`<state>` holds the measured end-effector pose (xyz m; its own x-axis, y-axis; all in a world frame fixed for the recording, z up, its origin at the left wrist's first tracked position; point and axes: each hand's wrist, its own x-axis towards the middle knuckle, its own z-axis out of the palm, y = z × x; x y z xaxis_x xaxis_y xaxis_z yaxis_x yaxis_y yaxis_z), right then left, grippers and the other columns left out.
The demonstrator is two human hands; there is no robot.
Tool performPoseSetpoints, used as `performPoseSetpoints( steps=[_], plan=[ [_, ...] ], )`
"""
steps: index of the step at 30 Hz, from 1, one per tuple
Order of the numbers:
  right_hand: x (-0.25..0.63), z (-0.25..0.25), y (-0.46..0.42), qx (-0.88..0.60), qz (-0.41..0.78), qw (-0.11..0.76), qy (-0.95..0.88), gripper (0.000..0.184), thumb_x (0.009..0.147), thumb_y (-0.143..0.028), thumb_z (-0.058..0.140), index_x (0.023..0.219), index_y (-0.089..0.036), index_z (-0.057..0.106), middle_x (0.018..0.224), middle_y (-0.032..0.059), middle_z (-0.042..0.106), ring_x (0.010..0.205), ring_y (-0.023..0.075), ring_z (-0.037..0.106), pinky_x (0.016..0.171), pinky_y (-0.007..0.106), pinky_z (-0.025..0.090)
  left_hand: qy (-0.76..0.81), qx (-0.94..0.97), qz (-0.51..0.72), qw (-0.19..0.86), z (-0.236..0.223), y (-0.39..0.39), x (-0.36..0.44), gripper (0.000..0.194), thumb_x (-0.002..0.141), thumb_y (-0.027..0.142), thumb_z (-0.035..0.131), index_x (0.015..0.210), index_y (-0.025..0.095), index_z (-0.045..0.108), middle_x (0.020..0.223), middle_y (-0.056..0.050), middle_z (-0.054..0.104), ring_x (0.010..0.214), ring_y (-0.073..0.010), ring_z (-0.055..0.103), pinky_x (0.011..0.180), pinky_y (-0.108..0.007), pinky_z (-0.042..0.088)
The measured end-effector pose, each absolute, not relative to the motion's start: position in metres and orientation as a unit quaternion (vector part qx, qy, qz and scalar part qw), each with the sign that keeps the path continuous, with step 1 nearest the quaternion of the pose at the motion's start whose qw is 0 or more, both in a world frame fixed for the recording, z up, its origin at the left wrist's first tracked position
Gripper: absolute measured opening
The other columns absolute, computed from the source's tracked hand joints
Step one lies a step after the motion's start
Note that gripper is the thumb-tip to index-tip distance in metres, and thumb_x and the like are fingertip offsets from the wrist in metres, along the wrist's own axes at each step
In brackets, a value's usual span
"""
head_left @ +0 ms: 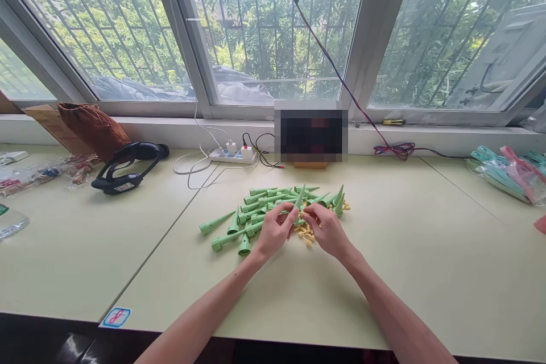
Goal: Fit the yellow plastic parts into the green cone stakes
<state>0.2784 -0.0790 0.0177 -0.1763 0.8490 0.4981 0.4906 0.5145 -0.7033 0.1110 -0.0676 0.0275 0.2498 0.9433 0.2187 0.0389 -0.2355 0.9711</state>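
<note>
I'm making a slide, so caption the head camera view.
Left hand holds a green spike tip-up, right hand close by, among other green spikes and yellow pieces.

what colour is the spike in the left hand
Light green: the spike in the left hand shows in the head view.

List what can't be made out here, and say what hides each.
All in the head view:
Lower end of the upright green spike: hidden by the left hand.
What the right hand pinches: mostly covered by that hand, too small to tell.
Some yellow pieces: blocked by both hands.
Whatever lies under the pixelated block: masked.
Clear container: cut off by the left edge.
</note>
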Motion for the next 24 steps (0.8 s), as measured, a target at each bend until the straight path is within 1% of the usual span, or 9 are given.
performPoseSetpoints(
  steps=[5, 10, 14, 17, 24],
  plan=[
    [0.2774, 0.0193, -0.0807, -0.461, 0.174, 0.432, -0.756, 0.027, 0.1, -0.032, 0.038, 0.079, -0.021, 0.052, 0.069, 0.0017, 0.055, 0.06, 0.0161, 0.048, 0.057, 0.027, 0.038, 0.383, 0.623, 0.474, 0.49, 0.0233, -0.0654, 0.1106, 0.032, 0.086, 0.047, 0.062, 0.097, 0.017, 0.061, 0.052, 0.004, 0.049, 0.042, -0.0094, 0.047, 0.039, -0.02, 0.037],
    [0.2775, 0.0174, -0.0808, -0.462, 0.179, 0.416, -0.762, 0.029, 0.101, -0.029, 0.034, 0.075, -0.021, 0.045, 0.067, -0.0001, 0.048, 0.059, 0.0153, 0.043, 0.057, 0.027, 0.035, 0.373, 0.622, 0.469, 0.504, 0.0207, -0.0641, 0.1113, 0.036, 0.085, 0.047, 0.063, 0.103, 0.016, 0.061, 0.048, 0.005, 0.048, 0.041, -0.0093, 0.047, 0.038, -0.02, 0.039],
    [0.2785, 0.0153, -0.08, -0.463, 0.185, 0.412, -0.763, 0.03, 0.101, -0.029, 0.031, 0.073, -0.022, 0.039, 0.066, -0.0015, 0.044, 0.058, 0.0145, 0.039, 0.057, 0.027, 0.033, 0.367, 0.619, 0.464, 0.516, 0.0219, -0.0643, 0.112, 0.039, 0.083, 0.047, 0.066, 0.104, 0.015, 0.06, 0.05, 0.004, 0.052, 0.042, -0.01, 0.049, 0.04, -0.021, 0.043],
    [0.2788, 0.0143, -0.0792, -0.462, 0.195, 0.409, -0.762, 0.031, 0.101, -0.03, 0.03, 0.072, -0.022, 0.035, 0.064, -0.0025, 0.04, 0.057, 0.014, 0.036, 0.056, 0.026, 0.031, 0.366, 0.62, 0.462, 0.518, 0.0233, -0.0649, 0.1117, 0.039, 0.082, 0.046, 0.067, 0.104, 0.014, 0.06, 0.05, 0.004, 0.053, 0.042, -0.0099, 0.05, 0.04, -0.021, 0.043],
    [0.2778, 0.0166, -0.0794, -0.456, 0.218, 0.42, -0.754, 0.033, 0.102, -0.032, 0.03, 0.071, -0.022, 0.033, 0.063, -0.0035, 0.038, 0.055, 0.0127, 0.033, 0.054, 0.025, 0.029, 0.364, 0.628, 0.46, 0.511, 0.0266, -0.067, 0.1118, 0.035, 0.083, 0.044, 0.067, 0.102, 0.016, 0.06, 0.054, 0.005, 0.052, 0.044, -0.0096, 0.05, 0.04, -0.021, 0.042]
  ],
)
